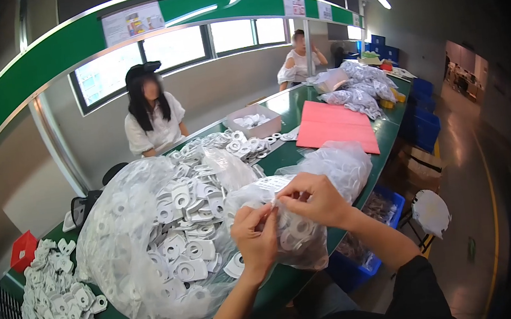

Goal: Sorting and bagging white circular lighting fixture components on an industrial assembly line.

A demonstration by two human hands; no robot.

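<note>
My left hand point(255, 235) and my right hand point(317, 199) are close together over the table's near edge, both with fingers pinched. Between their fingertips is the gathered top of a clear plastic bag point(309, 244). White parts with round holes show through the bag's side below my hands. Left of it, a large clear plastic bag point(117, 236) lies wide open, with a heap of white plastic parts with ring-shaped holes point(184, 220) spilling from it. Another clear bag point(340, 169) lies just beyond my right hand. My fingers partly hide the top of the held bag.
More white parts point(59, 304) are piled at left near a red bin point(23, 251). Across the green table stand a box of parts point(255, 122), a pink sheet point(336, 127) and filled bags point(360, 86). Blue crates point(357, 267) sit below at right. Two people sit opposite.
</note>
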